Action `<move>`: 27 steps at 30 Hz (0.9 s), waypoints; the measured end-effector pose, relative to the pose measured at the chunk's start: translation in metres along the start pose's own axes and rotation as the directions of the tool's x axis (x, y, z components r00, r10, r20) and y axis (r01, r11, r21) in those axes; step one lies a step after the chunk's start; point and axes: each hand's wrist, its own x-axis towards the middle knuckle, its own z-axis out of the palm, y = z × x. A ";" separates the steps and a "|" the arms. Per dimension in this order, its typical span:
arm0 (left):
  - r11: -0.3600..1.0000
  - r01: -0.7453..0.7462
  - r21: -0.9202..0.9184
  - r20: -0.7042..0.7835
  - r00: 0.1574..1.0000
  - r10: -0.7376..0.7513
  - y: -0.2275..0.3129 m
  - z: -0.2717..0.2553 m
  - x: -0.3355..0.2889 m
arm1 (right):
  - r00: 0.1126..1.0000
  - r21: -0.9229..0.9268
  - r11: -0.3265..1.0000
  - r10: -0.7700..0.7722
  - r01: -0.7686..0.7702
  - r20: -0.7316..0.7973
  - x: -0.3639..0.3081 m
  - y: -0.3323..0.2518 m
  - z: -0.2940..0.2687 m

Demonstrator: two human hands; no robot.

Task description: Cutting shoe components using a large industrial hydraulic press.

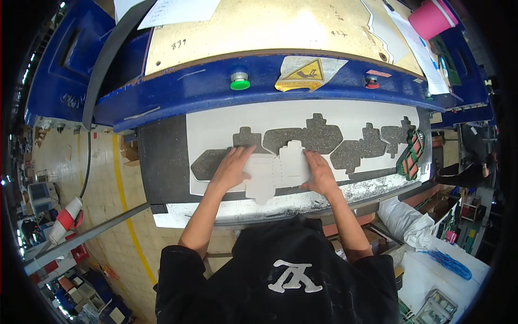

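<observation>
A white die-cut cardboard blank (264, 175) with tabs at its top and bottom lies between my two hands, low over the work surface. My left hand (232, 168) holds its left part, fingers pointing away from me and thumb across the card. On the right edge, my right hand (320, 174) grips with fingertips at the top and thumb lower down. Beneath and beyond is a white sheet (216, 123) with several shaped openings, through which a speckled dark surface (324, 135) shows. Part of the sheet is hidden by the blank and my hands.
A green-and-red shaped piece (411, 155) lies at the sheet's right end. Behind stands a blue machine frame (199, 89) with a green button (240, 82), a red button (372, 82) and a yellow warning label (310, 73). A pink bucket (431, 20) sits far right.
</observation>
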 end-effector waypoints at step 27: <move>0.758 -0.641 -0.117 -0.920 0.357 0.160 0.101 -0.261 -0.049 | 0.617 0.318 0.647 -0.303 0.693 -0.726 0.040 -0.125 -0.296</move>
